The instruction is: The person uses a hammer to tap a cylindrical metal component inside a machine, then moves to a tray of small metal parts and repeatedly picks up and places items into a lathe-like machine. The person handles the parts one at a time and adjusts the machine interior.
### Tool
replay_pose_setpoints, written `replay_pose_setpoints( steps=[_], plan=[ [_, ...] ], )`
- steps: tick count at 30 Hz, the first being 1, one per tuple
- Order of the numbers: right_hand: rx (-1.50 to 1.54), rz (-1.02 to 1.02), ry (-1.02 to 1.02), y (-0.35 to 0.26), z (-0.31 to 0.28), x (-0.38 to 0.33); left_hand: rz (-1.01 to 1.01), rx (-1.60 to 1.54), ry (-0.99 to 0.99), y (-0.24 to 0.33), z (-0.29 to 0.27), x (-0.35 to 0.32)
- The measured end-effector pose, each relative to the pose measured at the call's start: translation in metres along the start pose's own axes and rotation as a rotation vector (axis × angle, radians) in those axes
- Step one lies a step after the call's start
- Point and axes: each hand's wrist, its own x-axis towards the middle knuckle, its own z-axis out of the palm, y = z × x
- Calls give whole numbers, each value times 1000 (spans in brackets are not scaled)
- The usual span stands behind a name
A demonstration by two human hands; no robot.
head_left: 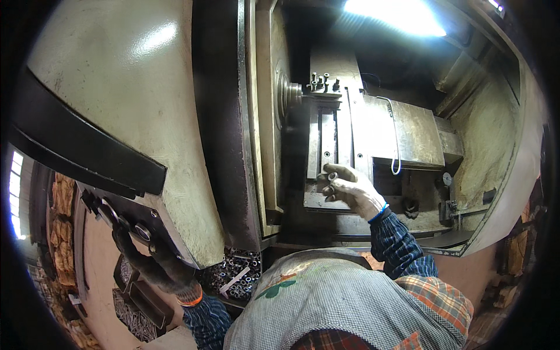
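My right hand (354,191), in a white glove with blackened fingertips, is held over the flat metal slide of a lathe. Between its curled fingers is a small metal sleeve (332,176) with a round hole in its end; a second one may lie just below it, but I cannot make it out. My left hand (154,262), in a dark, dirty glove, reaches to a control panel (166,224) at the lower left. Its fingers are stretched apart near a round knob (142,231); I cannot tell whether they touch it.
The lathe's spindle nose (291,93) faces a tool block (324,90) with several upright bolts. A white hose (395,140) loops over the slide cover. Beneath the machine is a bin of small metal parts (239,277). Trays with thin metal rods (133,315) stand lower left.
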Motion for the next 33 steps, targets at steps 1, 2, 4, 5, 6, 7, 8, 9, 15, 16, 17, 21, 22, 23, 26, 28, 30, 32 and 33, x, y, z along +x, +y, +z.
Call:
replay_pose_setpoints(
  steps=[1,2,4,5,6,7,8,9,15,16,17,21,22,23,26,28,30,32,33],
  plan=[
    [-119,-30,66,0,-6,0,-39,-34,7,0,0,0],
    [-331,-133,134,-2,-16,-1,1,-26,15,-1,-2,-1],
    [-1025,-230,319,-4,-41,0,212,67,10,-8,-7,-5],
    [-1459,-439,359,-2,-55,1,298,260,85,-17,-11,-9],
    [-1686,-388,414,3,-68,1,519,540,129,-31,-17,-13],
    [-1925,-497,440,10,-77,3,493,628,150,-47,-27,-24],
    [-2192,-507,380,16,-87,8,354,585,154,-67,-39,-39],
    [-2433,-466,262,22,-94,10,-26,332,194,-92,-40,-62],
    [-1998,-368,469,25,-98,18,-213,383,-318,-238,-57,-224],
    [-1915,-181,465,23,-95,17,-76,557,-520,-245,-54,-248],
    [-1857,-196,436,20,-92,15,-251,589,-721,-246,-44,-271],
    [-1624,-313,471,12,-77,11,-780,585,-1164,-226,-6,-319],
    [-1681,-424,478,11,-72,9,-683,591,-1092,-221,0,-324],
    [-1698,-479,521,9,-67,7,-619,578,-1110,-221,6,-324],
    [-1455,-557,471,6,-46,-2,-555,477,-1105,-222,15,-321],
    [-1519,-656,383,6,-29,-3,-475,540,-1277,-224,18,-312],
    [-1475,-649,290,9,-15,-7,-362,621,-1396,-221,21,-302],
    [-1479,-654,223,12,-5,-8,-246,629,-1376,-215,23,-295],
    [-1495,-612,203,14,-1,-8,-224,579,-1402,-212,22,-294]
  ],
)
